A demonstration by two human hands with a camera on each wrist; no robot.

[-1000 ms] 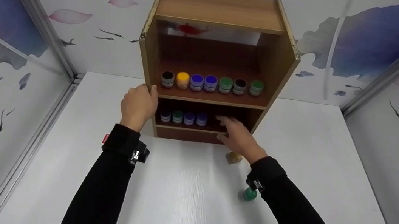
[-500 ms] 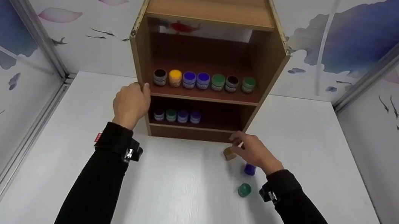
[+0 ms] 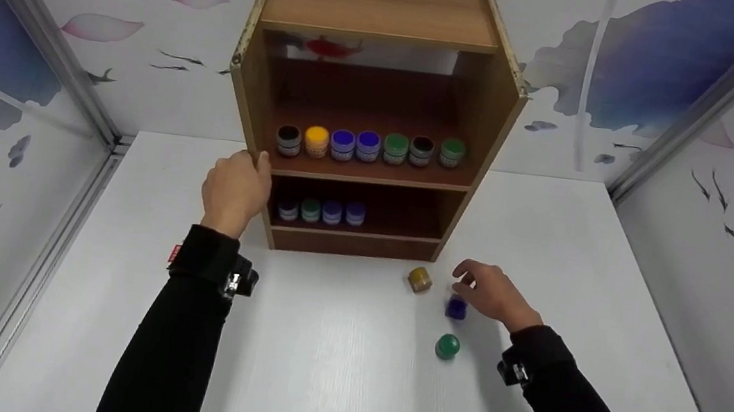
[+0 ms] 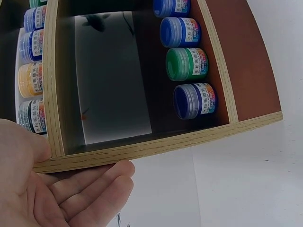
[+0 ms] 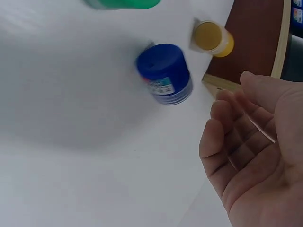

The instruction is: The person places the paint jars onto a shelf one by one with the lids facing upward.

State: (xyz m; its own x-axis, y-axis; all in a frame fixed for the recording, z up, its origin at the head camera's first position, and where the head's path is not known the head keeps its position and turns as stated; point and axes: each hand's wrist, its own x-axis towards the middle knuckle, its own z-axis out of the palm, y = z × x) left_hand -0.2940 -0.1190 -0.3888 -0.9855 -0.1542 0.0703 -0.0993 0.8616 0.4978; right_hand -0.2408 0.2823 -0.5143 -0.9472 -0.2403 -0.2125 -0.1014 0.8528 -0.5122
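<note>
My left hand [image 3: 236, 190] grips the left side panel of a small wooden shelf [image 3: 352, 243], thumb on the inner side and fingers outside in the left wrist view. Over the table at right, my right hand [image 3: 496, 293] has its fingers loosely bent and nothing in them. Close by its fingertips lies a blue paint jar [image 3: 457, 308], which appears on its side in the right wrist view. A yellow-brown paint jar [image 3: 420, 280] lies by the shelf's front right corner. Nearer the front is a green paint jar [image 3: 447, 347].
Several paint jars with black, yellow, blue and green lids stand in a row on the upper board [image 3: 370, 177]. More jars, such as a green one [image 4: 187, 64], fill the left part of the lower board. Patterned white panels enclose the white table [image 3: 333, 370].
My right hand has drawn back from the lower shelf opening to the right and toward the front, past the yellow-brown jar to the blue jar. The left hand keeps its grip on the shelf.
</note>
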